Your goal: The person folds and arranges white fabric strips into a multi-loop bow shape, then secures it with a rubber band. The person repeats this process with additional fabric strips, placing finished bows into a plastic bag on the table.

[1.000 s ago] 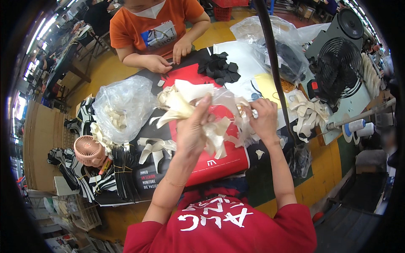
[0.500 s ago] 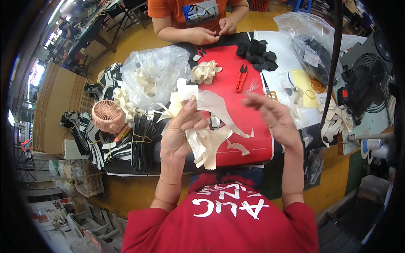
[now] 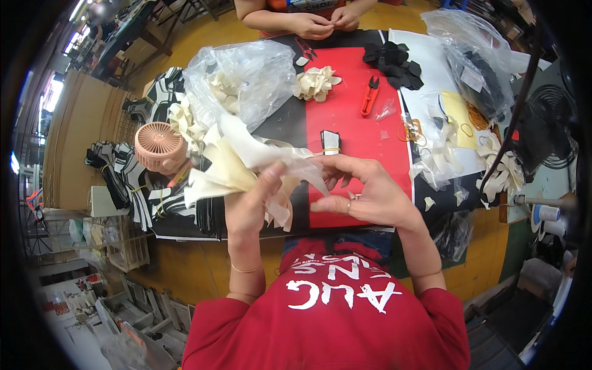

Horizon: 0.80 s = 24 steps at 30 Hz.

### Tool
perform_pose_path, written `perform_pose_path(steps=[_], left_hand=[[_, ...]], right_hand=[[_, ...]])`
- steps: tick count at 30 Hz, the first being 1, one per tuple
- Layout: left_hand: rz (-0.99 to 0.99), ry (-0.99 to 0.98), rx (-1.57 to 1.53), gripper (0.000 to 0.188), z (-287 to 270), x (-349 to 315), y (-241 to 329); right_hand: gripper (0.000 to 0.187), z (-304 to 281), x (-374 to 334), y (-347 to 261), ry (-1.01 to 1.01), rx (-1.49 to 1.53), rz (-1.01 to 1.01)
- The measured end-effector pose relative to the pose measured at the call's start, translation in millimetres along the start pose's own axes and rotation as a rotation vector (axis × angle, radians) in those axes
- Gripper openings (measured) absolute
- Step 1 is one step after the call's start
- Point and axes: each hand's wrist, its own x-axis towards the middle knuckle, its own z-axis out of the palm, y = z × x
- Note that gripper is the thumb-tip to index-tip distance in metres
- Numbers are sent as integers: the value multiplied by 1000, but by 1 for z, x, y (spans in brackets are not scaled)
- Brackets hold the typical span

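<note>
A bunch of thin cream cut pieces (image 3: 225,163), some of them translucent, is gripped in my left hand (image 3: 248,206) above the table's near edge. Their loose ends fan out to the left and right of the fist. My right hand (image 3: 373,194) is at the bunch's right end, thumb and fingers apart. Its fingertips are close to the translucent strip (image 3: 305,169); whether they touch it I cannot tell. Just beyond the right hand, a small black-and-white bundle (image 3: 331,142) with a yellow band lies on the red sheet (image 3: 354,129).
Red-handled thread snips (image 3: 370,97), a cream pile (image 3: 317,83) and black pieces (image 3: 394,65) lie farther back. A clear plastic bag (image 3: 240,80) and a pink fan (image 3: 159,147) stand left. Across the table are another person's hands (image 3: 327,21). Rubber bands (image 3: 412,129) lie right.
My right hand has come down and left to the bunch. The cream pieces in my left hand have shifted left and turned. The head view has moved slightly, and the banded bundle is now uncovered.
</note>
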Motion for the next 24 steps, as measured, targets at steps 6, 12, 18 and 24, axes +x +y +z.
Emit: perform_pose_path(steps=[6,12,18,24], left_hand=[[258,355,109,51,-43,-26,-19],[413,322,-285,21,-129,-34,18],[148,-257,-1026,32,-65,-27,4],[-734,-253,-1385,59,20,-21,-32]], right_hand=[[14,36,20,20,-35,-283,-120],[27,47,51,39,-119,31,95],[45,35,51,60,374,-825,-92],[46,-64,-46,67,793,-1052,287]])
